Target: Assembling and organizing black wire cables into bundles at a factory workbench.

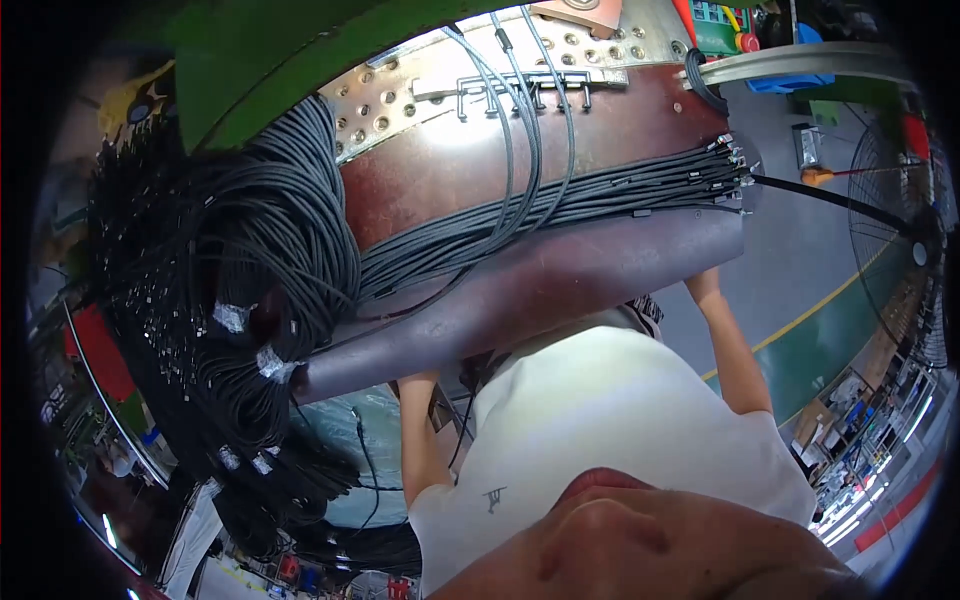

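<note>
Both my arms reach down to the front edge of a brown-red worktable. My left forearm ends under that edge, so the left hand's fingers are hidden. On the right, part of my right hand shows below the table's right corner, its fingers out of sight behind the edge. Across the tabletop lies a long bundle of dark grey cables, their metal-tipped ends gathered at the right. Several cables loop up from it toward a metal rack.
A thick mass of coiled cables fills the table's left side, with more hanging beyond. A green machine part overhangs the upper left. Behind the rack is a perforated metal plate. To the right stands a black fan.
</note>
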